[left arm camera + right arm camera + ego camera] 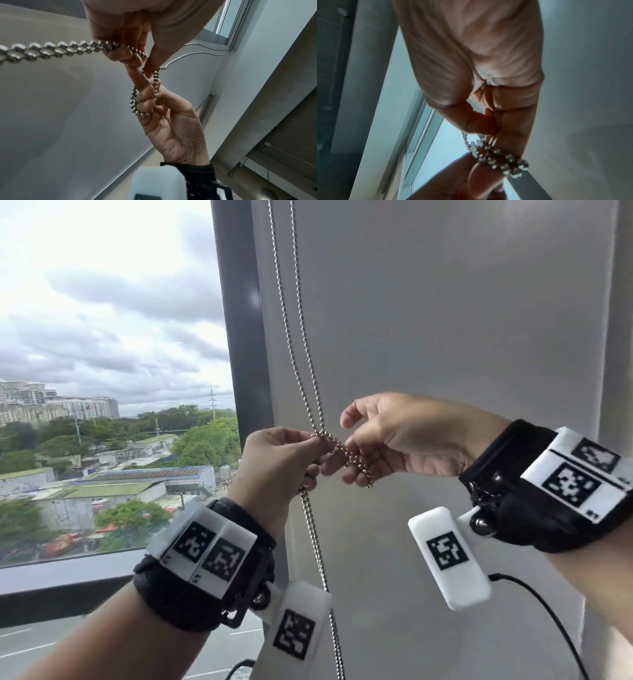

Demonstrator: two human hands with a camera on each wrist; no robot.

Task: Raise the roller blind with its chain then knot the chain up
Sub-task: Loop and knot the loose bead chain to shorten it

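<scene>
1. Hands, two, raised side by side in front of a pale wall panel (pixel 445 320), fingertips nearly meeting.
2. Left hand (pixel 274 463): one; thumb and forefinger pinch the doubled chain at the top of a small loop, the other fingers curled below round the strands. Seen from the left wrist view, this left hand (pixel 137 24) grips the paired strands as they pass through the fist.
3. Right hand (pixel 400 436): one; the loop lies round its lower fingers, which are bent through it; forefinger and thumb are lifted above, apart, holding nothing. From the left wrist view, the right hand (pixel 173 125) shows its palm, with the loop wrapped round a bent finger.
4. Chain (pixel 310 392): one ball chain, running as two strands side by side. Both strands come down from the top edge of the head view, meet the hands, and hang on below the left wrist to the bottom edge. In the left wrist view the chain (pixel 56 49) runs off leftward as a doubled row of beads. In the right wrist view, blurred, the chain (pixel 501 159) crosses a finger in several rows of beads; exact count cannot be told.
5. Roller blind: cannot be identified with certainty in any view.
6. Window frame (pixel 239 344): one dark upright post, just left of the chain.
7. Wrist bands: two, black, one per wrist, each carrying white blocks with black square markers.
8. Outside view (pixel 102 457): cloudy sky, trees, low roofs, distant towers.
</scene>
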